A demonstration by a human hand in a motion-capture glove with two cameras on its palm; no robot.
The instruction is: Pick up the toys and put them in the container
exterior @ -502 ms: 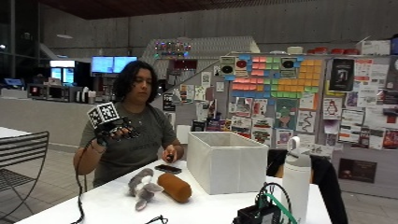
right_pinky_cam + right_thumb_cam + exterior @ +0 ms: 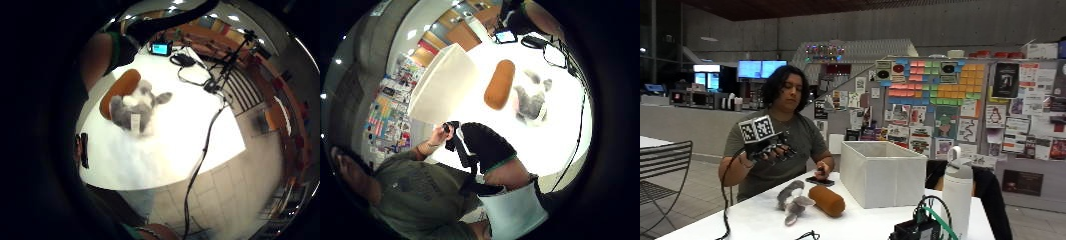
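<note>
Still on the table [image 2: 859, 220]: two toys, grey plush [image 2: 793, 200] and orange roll [image 2: 827, 200], one container [image 2: 883, 172]; gloved grip [image 2: 770, 147] aloft, relaxed, empty.

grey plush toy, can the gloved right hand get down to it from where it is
Probably yes. The gloved right hand is raised above the table with nothing between it and the grey plush toy; the orange toy lies beside it, on the container's side.
</note>
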